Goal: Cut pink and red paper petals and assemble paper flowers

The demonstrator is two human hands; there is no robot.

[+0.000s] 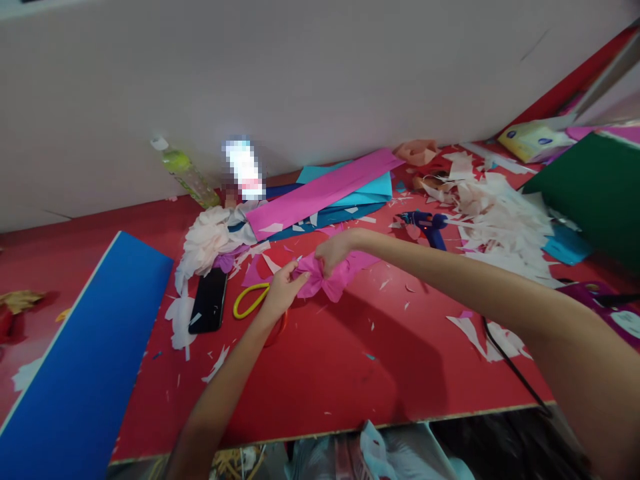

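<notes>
Both my hands work on a pink tissue-paper flower lying on the red table. My right hand pinches the flower's middle from above, fingers closed on the paper. My left hand grips the flower's left side, thumb and fingers pressed on a petal. Yellow-handled scissors lie just left of my left hand. A blue glue gun rests on the table behind my right forearm.
A black phone lies by a white paper flower. Pink and teal paper sheets lean near the wall. White scraps pile at right, beside a green sheet. A blue board lies left; a bottle stands behind.
</notes>
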